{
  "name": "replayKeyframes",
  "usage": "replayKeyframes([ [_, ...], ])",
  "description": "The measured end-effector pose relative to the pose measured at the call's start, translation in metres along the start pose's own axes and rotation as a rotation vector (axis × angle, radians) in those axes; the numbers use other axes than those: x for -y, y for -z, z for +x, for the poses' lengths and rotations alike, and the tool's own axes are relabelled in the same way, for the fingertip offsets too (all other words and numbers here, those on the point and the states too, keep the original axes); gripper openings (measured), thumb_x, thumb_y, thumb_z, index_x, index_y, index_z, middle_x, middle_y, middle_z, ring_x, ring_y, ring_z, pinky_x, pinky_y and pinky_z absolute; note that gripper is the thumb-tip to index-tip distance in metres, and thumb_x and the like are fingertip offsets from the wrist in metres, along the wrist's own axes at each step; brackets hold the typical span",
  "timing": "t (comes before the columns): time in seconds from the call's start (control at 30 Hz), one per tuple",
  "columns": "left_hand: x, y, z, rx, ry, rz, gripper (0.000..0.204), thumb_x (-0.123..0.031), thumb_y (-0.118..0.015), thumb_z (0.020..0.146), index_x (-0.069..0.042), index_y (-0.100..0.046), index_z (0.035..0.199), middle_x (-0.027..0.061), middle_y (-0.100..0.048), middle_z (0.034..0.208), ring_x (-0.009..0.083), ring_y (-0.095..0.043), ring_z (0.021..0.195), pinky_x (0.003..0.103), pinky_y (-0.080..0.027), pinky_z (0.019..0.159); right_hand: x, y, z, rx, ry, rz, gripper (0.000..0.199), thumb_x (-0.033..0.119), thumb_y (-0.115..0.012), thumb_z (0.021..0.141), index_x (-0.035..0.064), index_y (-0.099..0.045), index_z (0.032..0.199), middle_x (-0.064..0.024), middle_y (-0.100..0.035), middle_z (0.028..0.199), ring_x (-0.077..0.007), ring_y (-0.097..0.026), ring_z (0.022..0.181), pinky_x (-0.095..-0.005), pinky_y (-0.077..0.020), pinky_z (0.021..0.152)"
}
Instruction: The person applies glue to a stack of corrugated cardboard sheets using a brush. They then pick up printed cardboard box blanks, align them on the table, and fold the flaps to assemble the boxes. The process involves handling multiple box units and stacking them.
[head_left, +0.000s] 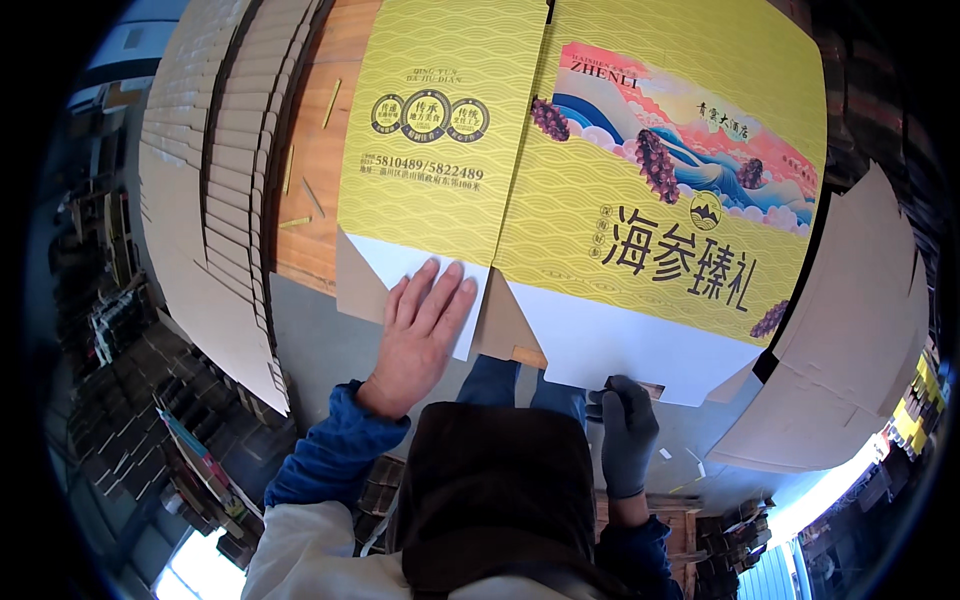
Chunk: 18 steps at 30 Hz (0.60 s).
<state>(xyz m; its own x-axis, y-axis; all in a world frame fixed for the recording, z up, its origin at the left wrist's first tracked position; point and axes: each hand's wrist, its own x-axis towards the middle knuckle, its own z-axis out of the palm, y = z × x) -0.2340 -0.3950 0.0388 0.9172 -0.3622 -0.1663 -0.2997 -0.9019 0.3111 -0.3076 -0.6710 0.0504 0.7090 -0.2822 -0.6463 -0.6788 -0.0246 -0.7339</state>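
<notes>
A large printed cardboard box blank (430, 215), yellow with a fine wave pattern, lies flat before me. Its wide right panel carries a pink and blue mountain picture, dark spiky sea cucumbers and black lettering. White flaps run along its near edge, and a slit separates the two panels. My bare left hand (425, 325) lies flat with spread fingers on the left white flap. My right hand (628, 430), in a grey glove, has its fingers curled at the near edge of the right white flap, beside a small cut-out. Its fingertips are partly hidden.
Tall stacks of plain brown cardboard (190, 200) stand at the left, and more brown sheets (840, 330) lie at the right. Narrow yellow scraps (331, 104) lie on the orange wooden surface (315, 235). Paper bits (695, 465) litter the floor at the lower right.
</notes>
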Motion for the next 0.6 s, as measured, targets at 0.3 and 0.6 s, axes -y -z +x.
replayKeyframes([
  [0.3,0.003,0.0,-0.002,0.002,0.009,-0.041,0.068,0.009,-0.057,0.075,-0.008,-0.049,0.14,0.0115,-0.041,0.15,0.0361,-0.036,0.139,0.053,-0.029,0.11,0.001,-0.004,0.004,0.249,-0.353,0.351,0.022,0.016,-0.049,0.102,-0.0032,-0.059,0.106,-0.0162,-0.069,0.087,-0.0232,-0.07,0.077,-0.0371,-0.0602,0.072],
  [0.6,0.005,-0.003,-0.003,0.008,0.0,-0.058,0.07,0.011,-0.057,0.072,-0.008,-0.049,0.14,0.0119,-0.041,0.149,0.0365,-0.036,0.138,0.054,-0.029,0.11,-0.012,-0.02,0.015,0.377,-0.447,0.478,0.028,0.019,-0.044,0.105,-0.0063,-0.055,0.111,-0.0213,-0.07,0.088,-0.0282,-0.072,0.076,-0.0399,-0.0621,0.069],
])
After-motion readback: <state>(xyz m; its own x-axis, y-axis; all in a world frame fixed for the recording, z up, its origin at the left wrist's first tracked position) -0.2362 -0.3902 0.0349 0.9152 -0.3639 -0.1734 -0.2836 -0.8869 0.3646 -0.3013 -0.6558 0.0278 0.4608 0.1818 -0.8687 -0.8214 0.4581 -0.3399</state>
